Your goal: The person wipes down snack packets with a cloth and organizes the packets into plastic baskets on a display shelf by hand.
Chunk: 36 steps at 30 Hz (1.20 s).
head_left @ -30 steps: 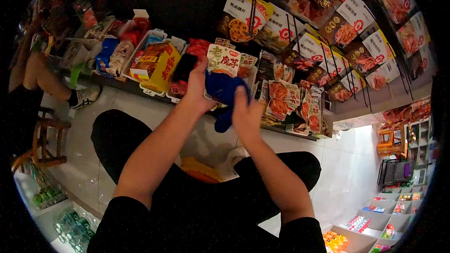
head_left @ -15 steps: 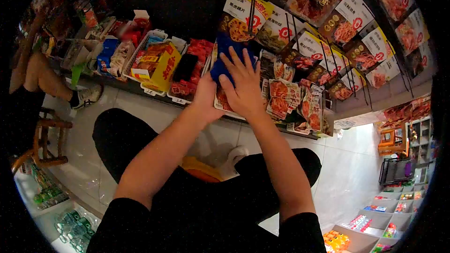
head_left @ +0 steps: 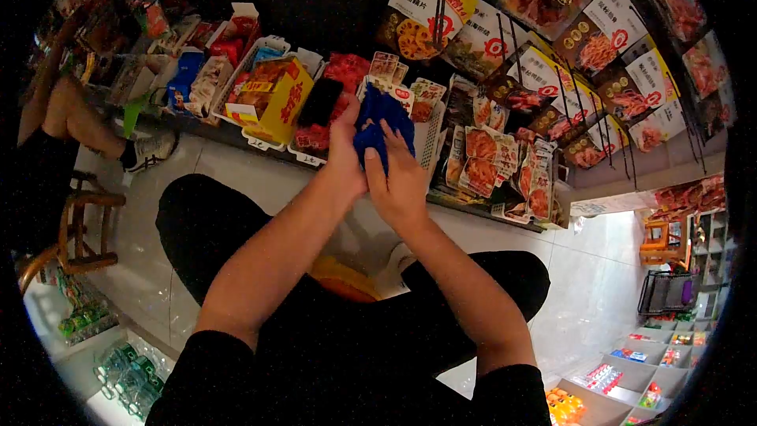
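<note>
A dark blue cloth [head_left: 384, 114] lies over a snack packet [head_left: 400, 95], whose white upper corner shows beside it. My left hand [head_left: 345, 146] is wrapped round the left side of the packet, its fingers partly hidden. Spread over the front of the cloth, my right hand [head_left: 397, 181] presses it against the packet. Behind them stands a white basket [head_left: 432, 146] with more small packets [head_left: 426, 99]. A black phone-like object [head_left: 321, 102] rests on red packets just left of my left hand.
A yellow box [head_left: 282, 102] stands in a white basket to the left. Red snack packs [head_left: 481, 159] fill a bin on the right, below hanging packages [head_left: 422, 20]. Another person's leg [head_left: 87, 118] and a wooden stool [head_left: 83, 225] are at far left.
Both hands and the cloth-covered packet have shifted slightly. The cloth is more bunched, and the packet's corner shows again. The view has turned a little.
</note>
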Tool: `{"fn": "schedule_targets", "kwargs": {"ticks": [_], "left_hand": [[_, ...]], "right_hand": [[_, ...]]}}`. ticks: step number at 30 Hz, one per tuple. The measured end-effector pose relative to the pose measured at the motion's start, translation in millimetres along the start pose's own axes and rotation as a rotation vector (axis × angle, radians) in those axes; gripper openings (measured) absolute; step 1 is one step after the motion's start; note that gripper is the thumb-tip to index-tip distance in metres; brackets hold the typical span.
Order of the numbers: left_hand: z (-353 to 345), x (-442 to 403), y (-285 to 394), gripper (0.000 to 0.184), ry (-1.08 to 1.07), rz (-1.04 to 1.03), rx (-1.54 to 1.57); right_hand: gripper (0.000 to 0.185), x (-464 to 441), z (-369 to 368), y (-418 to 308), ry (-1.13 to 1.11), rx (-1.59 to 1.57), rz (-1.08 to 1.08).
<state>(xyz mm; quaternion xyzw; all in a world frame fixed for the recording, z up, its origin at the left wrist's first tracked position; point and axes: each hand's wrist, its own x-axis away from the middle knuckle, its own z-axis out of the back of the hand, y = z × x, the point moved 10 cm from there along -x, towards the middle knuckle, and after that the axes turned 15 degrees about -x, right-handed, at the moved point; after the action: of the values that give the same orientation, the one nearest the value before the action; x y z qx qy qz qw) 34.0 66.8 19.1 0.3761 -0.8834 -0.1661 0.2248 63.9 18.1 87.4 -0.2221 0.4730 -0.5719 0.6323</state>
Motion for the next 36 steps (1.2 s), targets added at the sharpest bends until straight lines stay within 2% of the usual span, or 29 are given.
{"fn": "schedule_targets", "kwargs": {"ticks": [5, 7, 11, 14, 17, 20, 21, 23, 24, 27, 30, 33, 36], "left_hand": [[-1, -4, 8, 0.049, -0.045, -0.013, -0.007], [-3, -3, 11, 0.052, -0.047, -0.015, -0.017], [1, -2, 17, 0.057, -0.003, 0.002, -0.079], [-11, 8, 25, 0.057, 0.003, 0.04, -0.087], [-7, 3, 19, 0.057, -0.064, 0.036, -0.069], [-30, 11, 4, 0.056, -0.143, 0.099, -0.066], [-29, 7, -4, 0.052, -0.146, 0.083, -0.101], [-42, 17, -13, 0.05, -0.084, 0.073, -0.105], [-43, 20, -14, 0.05, -0.05, 0.064, -0.107], [-23, 15, -17, 0.046, 0.004, 0.071, -0.109], [-12, 13, -11, 0.047, 0.077, 0.05, -0.114], [1, 6, -6, 0.048, 0.089, 0.027, -0.12], [4, 1, -7, 0.049, -0.02, 0.023, -0.08]], "right_hand": [[0.041, 13, 5, -5, 0.073, 0.027, -0.013], [0.033, 18, 9, -3, 0.065, 0.013, -0.078], [0.042, 24, 35, -6, 0.162, -0.223, -0.194], [0.046, 29, 86, 7, 0.492, -0.422, -0.481], [0.046, 15, 129, 0, 0.672, -0.368, -0.232], [0.04, -4, 117, 5, 0.508, -0.059, -0.339], [0.038, -19, 105, -1, 0.461, 0.123, -0.151], [0.044, -28, 62, -2, 0.312, 0.219, 0.102], [0.049, -29, 44, -6, 0.218, 0.131, 0.167], [0.049, -17, 25, 24, 0.129, 0.061, -0.168], [0.048, -4, 15, 22, 0.082, -0.045, -0.168], [0.047, 8, 3, 16, 0.034, -0.052, -0.114], [0.047, 15, 10, -4, 0.165, 0.093, 0.148]]}}
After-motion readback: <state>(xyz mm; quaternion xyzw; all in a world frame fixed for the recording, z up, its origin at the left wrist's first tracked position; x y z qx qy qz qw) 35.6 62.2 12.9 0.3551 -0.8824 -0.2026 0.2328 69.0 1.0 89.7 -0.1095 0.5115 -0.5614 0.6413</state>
